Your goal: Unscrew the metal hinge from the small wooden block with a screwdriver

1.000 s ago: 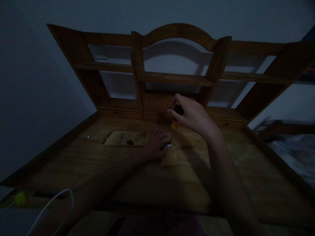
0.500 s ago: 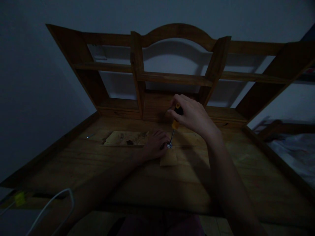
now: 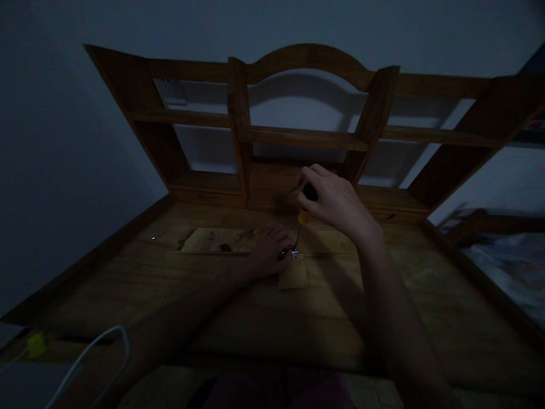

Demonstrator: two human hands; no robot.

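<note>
The right hand [image 3: 336, 201], just right of the frame's middle, has its thumb and fingers closed around the handle of a screwdriver [image 3: 304, 217]. The handle sits within the grip, its lower end showing beneath the thumb, and the thin shaft runs down and slightly left to a small metal fitting [image 3: 295, 255] below centre. The left hand [image 3: 271, 250] lies low beside that fitting, its fingertips at the fitting's left edge; I cannot tell whether they pinch it or only press against it.

The screwdriver is tilted a little, with a black and orange-yellow handle and a grey metal shaft. The fitting is silvery and catches some light, too small for its details to be read. It lies at the upper end of a pale wooden piece [image 3: 293, 278], roughly square. Left of the left hand, a pale wooden strip [image 3: 213, 238] carries dark stains.

All this rests on a brown wooden desktop [image 3: 238, 318] with visible grain. A small shiny object [image 3: 155, 237] lies at the left of it. A white cable [image 3: 91, 343] loops at the lower left, near a yellow item [image 3: 36, 344]. Across the upper frame, a wooden shelf unit [image 3: 304, 136] with an arched top stands before a dim, bluish wall [image 3: 272, 23].
</note>
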